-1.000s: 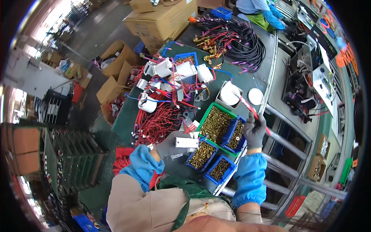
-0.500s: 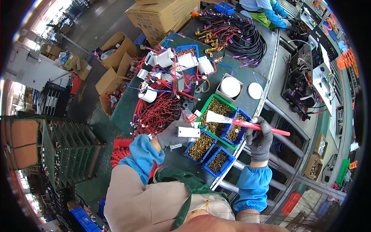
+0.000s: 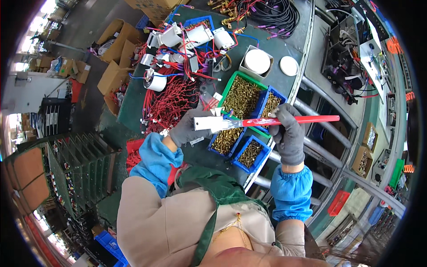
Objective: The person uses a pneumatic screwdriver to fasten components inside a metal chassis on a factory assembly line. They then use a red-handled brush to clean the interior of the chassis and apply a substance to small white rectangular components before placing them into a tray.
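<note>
My gloved left hand is closed on a small white rectangular block with a hole near its end. Red wires seem to run from behind this block. In my gloved right hand is a flat paintbrush with a red handle, held level. Its pale bristle end lies against or just over the right end of the block; exact contact is hard to tell. Below the brush are a green tray of brass screws and blue bins of small metal fasteners. A heap of thin red wires lies beyond my left hand.
White cylindrical parts with wires sit at the bench's far left. A white tub stands in a box beside a round white lid. Black cables coil at the back. Metal rollers run along the right; cardboard boxes stand left.
The brush has moved left and down, so its bristles now meet or overlap the white block. My view has shifted, and both hands keep their holds.
</note>
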`<action>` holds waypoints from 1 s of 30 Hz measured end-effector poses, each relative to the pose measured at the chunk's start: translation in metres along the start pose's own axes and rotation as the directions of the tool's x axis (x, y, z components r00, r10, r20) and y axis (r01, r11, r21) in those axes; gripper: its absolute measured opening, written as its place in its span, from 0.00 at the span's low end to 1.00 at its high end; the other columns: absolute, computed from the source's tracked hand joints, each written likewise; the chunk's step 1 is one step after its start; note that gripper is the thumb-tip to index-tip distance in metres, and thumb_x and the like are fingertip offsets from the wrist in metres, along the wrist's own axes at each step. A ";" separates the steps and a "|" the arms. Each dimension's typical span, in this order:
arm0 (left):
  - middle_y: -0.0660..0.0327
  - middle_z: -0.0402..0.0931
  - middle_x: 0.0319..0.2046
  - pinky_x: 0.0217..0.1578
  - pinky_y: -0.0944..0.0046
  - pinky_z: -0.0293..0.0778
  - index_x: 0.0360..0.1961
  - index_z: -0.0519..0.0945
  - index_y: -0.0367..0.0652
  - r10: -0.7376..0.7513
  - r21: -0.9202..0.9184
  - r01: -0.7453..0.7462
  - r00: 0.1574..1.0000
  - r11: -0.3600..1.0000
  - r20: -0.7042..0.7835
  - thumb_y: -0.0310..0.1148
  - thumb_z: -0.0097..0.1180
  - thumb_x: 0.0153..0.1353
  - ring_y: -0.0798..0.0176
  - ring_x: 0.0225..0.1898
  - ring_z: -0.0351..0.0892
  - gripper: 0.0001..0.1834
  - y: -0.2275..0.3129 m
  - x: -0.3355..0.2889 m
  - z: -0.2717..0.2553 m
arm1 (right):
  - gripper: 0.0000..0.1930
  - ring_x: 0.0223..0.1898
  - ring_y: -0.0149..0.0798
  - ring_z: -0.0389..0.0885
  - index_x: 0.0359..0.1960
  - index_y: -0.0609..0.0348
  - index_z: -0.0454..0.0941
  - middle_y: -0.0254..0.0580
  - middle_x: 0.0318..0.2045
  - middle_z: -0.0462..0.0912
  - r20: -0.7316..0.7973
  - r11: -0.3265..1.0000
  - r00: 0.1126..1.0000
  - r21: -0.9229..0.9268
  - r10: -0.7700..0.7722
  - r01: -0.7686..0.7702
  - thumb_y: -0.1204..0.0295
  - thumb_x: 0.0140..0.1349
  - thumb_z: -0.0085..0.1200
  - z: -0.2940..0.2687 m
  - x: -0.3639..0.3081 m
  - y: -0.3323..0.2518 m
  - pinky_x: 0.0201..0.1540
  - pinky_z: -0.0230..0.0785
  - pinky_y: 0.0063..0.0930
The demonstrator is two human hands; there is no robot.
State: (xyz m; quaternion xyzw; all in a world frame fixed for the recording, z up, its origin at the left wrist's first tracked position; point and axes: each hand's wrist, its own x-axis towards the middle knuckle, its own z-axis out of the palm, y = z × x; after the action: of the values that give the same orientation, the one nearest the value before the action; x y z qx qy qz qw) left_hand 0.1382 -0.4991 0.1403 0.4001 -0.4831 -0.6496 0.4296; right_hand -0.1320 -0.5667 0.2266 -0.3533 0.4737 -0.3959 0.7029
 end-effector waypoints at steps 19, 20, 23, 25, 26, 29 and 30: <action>0.62 0.79 0.34 0.37 0.64 0.71 0.41 0.79 0.42 0.088 0.457 -0.098 0.995 0.884 0.042 0.34 0.71 0.47 0.65 0.35 0.77 0.20 -0.016 -0.002 -0.007 | 0.11 0.14 0.21 0.69 0.27 0.60 0.75 0.33 0.14 0.76 0.083 0.967 0.995 -0.246 -0.046 0.066 0.64 0.58 0.56 0.033 -0.018 -0.018 0.16 0.58 0.15; 0.61 0.79 0.35 0.38 0.63 0.71 0.42 0.79 0.43 0.045 0.452 -0.069 0.997 0.889 0.065 0.34 0.71 0.46 0.64 0.37 0.77 0.21 -0.007 0.000 -0.006 | 0.12 0.13 0.21 0.68 0.26 0.59 0.75 0.33 0.14 0.75 0.081 0.964 0.996 -0.258 -0.045 0.064 0.62 0.58 0.55 0.036 -0.018 -0.016 0.15 0.57 0.14; 0.60 0.78 0.37 0.40 0.61 0.72 0.45 0.76 0.45 0.151 0.453 -0.156 0.987 0.878 0.046 0.33 0.72 0.46 0.62 0.40 0.78 0.24 -0.039 -0.007 -0.017 | 0.12 0.12 0.21 0.67 0.26 0.58 0.74 0.33 0.14 0.75 0.067 0.957 0.993 -0.267 -0.099 0.113 0.62 0.58 0.55 0.035 -0.020 -0.016 0.14 0.55 0.14; 0.59 0.78 0.38 0.41 0.60 0.73 0.48 0.75 0.46 0.261 0.458 -0.234 0.965 0.858 0.006 0.32 0.72 0.45 0.60 0.40 0.79 0.27 -0.051 -0.011 -0.018 | 0.11 0.13 0.21 0.68 0.26 0.59 0.75 0.33 0.14 0.75 0.090 0.980 0.995 -0.193 -0.030 0.047 0.64 0.59 0.55 0.034 -0.023 -0.021 0.14 0.57 0.15; 0.59 0.79 0.39 0.41 0.59 0.73 0.49 0.74 0.47 0.295 0.454 -0.261 0.955 0.852 -0.006 0.32 0.72 0.45 0.59 0.39 0.79 0.28 -0.046 -0.011 -0.015 | 0.10 0.14 0.21 0.70 0.26 0.60 0.75 0.33 0.14 0.75 0.085 0.970 0.996 -0.237 -0.026 0.046 0.66 0.58 0.55 0.035 -0.023 -0.020 0.16 0.59 0.16; 0.58 0.76 0.43 0.44 0.58 0.73 0.50 0.73 0.44 0.389 0.418 -0.365 0.921 0.832 0.029 0.32 0.70 0.48 0.60 0.43 0.77 0.27 -0.039 -0.008 -0.011 | 0.08 0.16 0.22 0.73 0.25 0.62 0.76 0.32 0.14 0.75 0.103 0.921 0.989 -0.365 -0.109 0.139 0.69 0.58 0.55 0.036 -0.020 -0.014 0.19 0.63 0.19; 0.58 0.75 0.45 0.45 0.58 0.72 0.51 0.74 0.42 0.420 0.400 -0.404 0.906 0.823 0.050 0.32 0.69 0.50 0.60 0.45 0.76 0.26 -0.031 -0.005 -0.007 | 0.08 0.17 0.22 0.73 0.25 0.62 0.76 0.33 0.14 0.75 0.108 0.888 0.984 -0.425 -0.142 0.175 0.70 0.58 0.55 0.031 -0.019 -0.010 0.20 0.63 0.19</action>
State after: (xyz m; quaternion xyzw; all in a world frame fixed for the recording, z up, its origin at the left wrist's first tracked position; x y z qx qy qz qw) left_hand 0.1412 -0.4917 0.1096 0.3786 -0.6719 -0.4204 0.4780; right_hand -0.1092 -0.5503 0.2523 -0.5523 0.4929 -0.3235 0.5894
